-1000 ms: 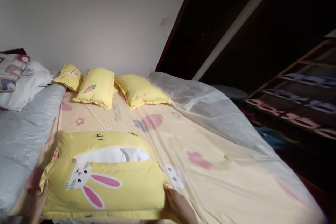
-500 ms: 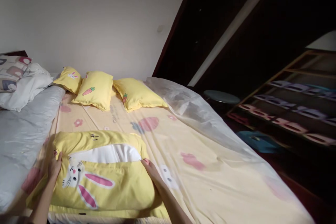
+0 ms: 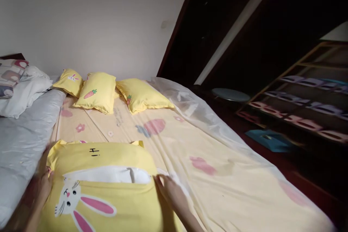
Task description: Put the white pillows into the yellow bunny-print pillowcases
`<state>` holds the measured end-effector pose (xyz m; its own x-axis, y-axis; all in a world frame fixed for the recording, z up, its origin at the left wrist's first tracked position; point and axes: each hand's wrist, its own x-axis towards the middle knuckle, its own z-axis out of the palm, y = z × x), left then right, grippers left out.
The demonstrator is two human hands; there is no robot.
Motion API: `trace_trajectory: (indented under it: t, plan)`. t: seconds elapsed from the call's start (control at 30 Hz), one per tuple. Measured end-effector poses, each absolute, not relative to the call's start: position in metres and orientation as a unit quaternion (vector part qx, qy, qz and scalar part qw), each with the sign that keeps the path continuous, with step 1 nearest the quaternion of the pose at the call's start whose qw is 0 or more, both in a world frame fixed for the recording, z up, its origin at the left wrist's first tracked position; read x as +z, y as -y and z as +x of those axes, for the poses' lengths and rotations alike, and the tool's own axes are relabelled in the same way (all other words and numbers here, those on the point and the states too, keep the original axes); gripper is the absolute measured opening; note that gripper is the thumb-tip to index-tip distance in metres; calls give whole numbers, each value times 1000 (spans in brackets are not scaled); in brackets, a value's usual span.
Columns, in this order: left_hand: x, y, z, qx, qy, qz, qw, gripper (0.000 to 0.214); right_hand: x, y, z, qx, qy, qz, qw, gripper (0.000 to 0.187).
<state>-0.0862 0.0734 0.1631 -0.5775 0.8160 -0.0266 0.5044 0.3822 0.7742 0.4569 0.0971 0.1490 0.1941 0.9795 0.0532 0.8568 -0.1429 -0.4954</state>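
A yellow pillowcase with a rabbit face and the letters "Hi" lies close to me on the bed. Through the long opening across it shows a white pillow inside. My left hand is closed on the left edge of the pillowcase, near the opening's end; most of its fingers are hidden. On the opposite side, my right hand pinches the right edge beside the other end of the opening.
The bed sheet is cream with pink prints. Three yellow pillows lie by the wall. Grey bedding and a white cloth are at left. A round stool, a blue item and a shoe rack stand right.
The near pillowcase has come closer to me and lies flatter, its far part now smoothed out with upper corners sticking up. Both hands moved down slightly with its edges.
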Motion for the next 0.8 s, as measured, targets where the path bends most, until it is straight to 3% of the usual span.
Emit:
trace_trajectory:
  t: [0.07,0.13,0.27,0.37,0.47,0.6,0.67,0.8]
  plan:
    - [178,-75,-59,368,-789,476,123,33,151,-100,452,28,670,-688,276,51]
    - [188,-78,-21,330,-710,622,30,44,144,-104,433,-14,750,-598,282,53]
    - [166,-87,43,167,-515,840,13,56,105,-109,373,48,837,-523,154,57]
    - [137,-92,54,158,-519,840,4,55,90,-113,359,78,834,-533,119,60]
    - [133,-97,53,182,-550,815,5,42,107,-118,374,97,835,-519,155,49]
    - [160,-111,63,176,-596,783,-24,24,141,-133,379,4,782,-582,221,32]
    - [176,-123,66,176,-599,781,-30,25,151,-142,371,-31,771,-592,233,22]
    - [200,-131,51,194,-593,781,-34,31,155,-134,357,-39,793,-555,249,30]
